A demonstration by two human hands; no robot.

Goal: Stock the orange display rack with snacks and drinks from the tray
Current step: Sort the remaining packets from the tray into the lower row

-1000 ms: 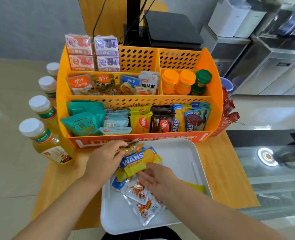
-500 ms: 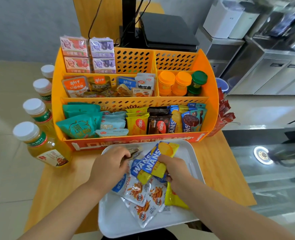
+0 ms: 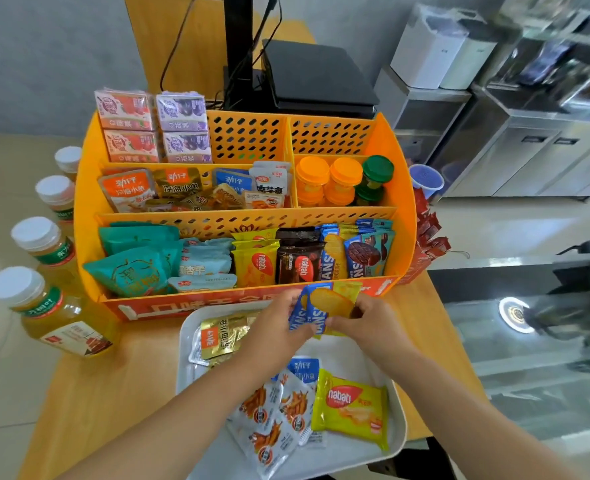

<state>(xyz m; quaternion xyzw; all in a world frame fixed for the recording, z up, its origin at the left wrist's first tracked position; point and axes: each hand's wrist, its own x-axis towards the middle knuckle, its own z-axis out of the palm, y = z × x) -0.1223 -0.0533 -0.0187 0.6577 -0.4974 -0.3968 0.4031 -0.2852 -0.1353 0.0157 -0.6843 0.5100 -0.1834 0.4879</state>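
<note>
left hand (image 3: pixel 279 322) + right hand (image 3: pixel 366 322) together, pinching blue-yellow biscuit packs (image 3: pixel 324 304) | raised before orange rack (image 3: pixel 89 216) front row, probably squaring them for insertion | pack count unclear

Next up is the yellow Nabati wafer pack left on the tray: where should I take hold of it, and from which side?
Pinch the yellow Nabati wafer pack by its right crimped edge, coming from above and the right. It lies flat on the white tray, so only edges offer a grip, and that side looks free, while the fish snack packets crowd its left edge.
</note>
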